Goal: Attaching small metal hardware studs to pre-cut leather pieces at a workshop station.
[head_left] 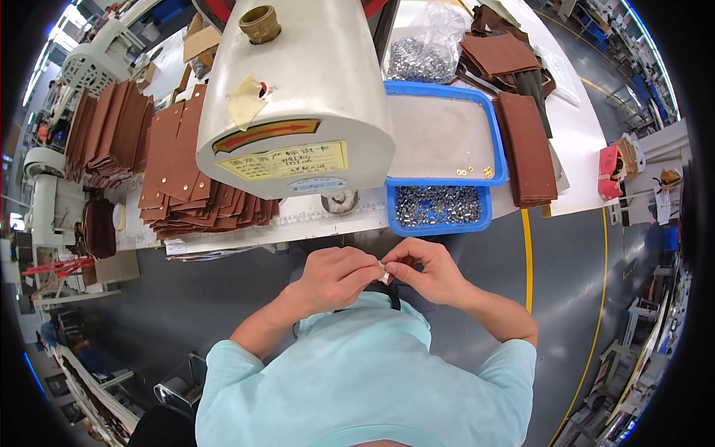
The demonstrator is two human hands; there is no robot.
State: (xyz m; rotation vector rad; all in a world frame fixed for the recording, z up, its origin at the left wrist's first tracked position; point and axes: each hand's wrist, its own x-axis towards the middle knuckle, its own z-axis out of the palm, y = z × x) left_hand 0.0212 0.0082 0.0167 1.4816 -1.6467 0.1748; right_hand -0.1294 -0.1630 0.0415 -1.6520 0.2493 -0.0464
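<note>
My left hand [337,276] and my right hand [426,270] meet over my lap, just short of the table's front edge. Both are closed, fingertips pinching a small crumpled white scrap [384,274]. Whether it is paper, tape or cloth is too small to make out. Beyond my hands rises a cream-coloured machine head [298,97] with a red arrow label. Nearest to my right hand is a blue bin [439,230] of small silvery metal fasteners. Behind it sits a larger blue tray [500,141] with a few brass-coloured pieces in one corner.
Brown leather-like pieces with brass snaps [175,160] pile up left of the machine, and more stacked brown panels [112,130] stand farther left. At the right lie another brown stack [525,149] and a clear bag of metal fasteners [421,59]. A yellow line [529,261] crosses the grey floor.
</note>
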